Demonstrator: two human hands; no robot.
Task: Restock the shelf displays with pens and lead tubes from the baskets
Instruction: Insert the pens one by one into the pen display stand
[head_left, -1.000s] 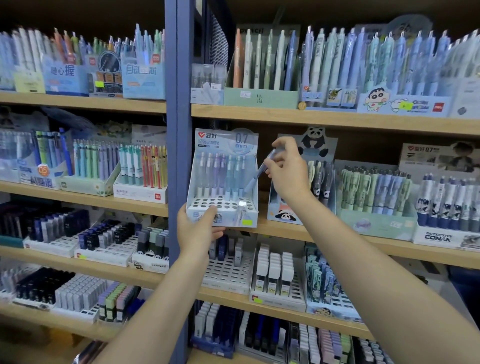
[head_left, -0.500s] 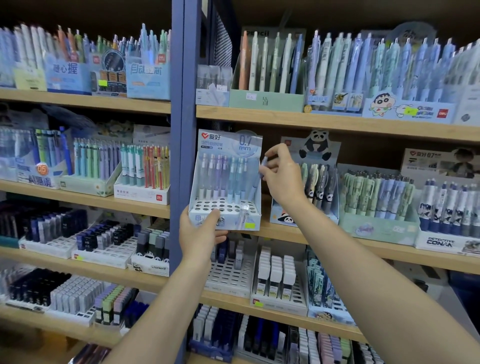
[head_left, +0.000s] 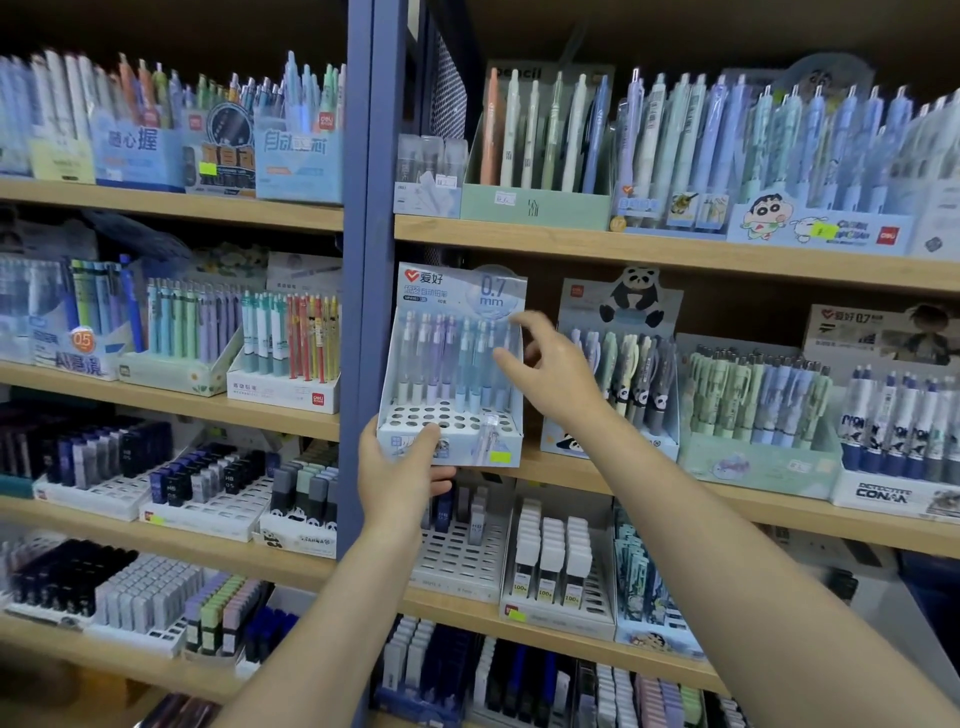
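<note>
A pale blue 0.7 mm pencil display box (head_left: 452, 447) stands on the middle shelf, next to the blue upright. Its back row holds several pastel pencils (head_left: 447, 358), and the front holes are bare. My left hand (head_left: 400, 467) grips the box's lower left front corner, thumb on its face. My right hand (head_left: 556, 369) hovers at the box's right side with fingers spread and nothing in it. One clear pencil (head_left: 488, 434) sits low in a front right hole.
A panda pencil box (head_left: 618, 364) stands right of the display, then green and Conan pen boxes (head_left: 758, 410). Lead tube trays (head_left: 556, 561) fill the shelf below. The blue upright (head_left: 369, 312) divides the shelves. No basket is in view.
My right hand set the pencil it pinched into the box's back row and let go; its fingers have spread apart. My left hand stays on the box corner.
</note>
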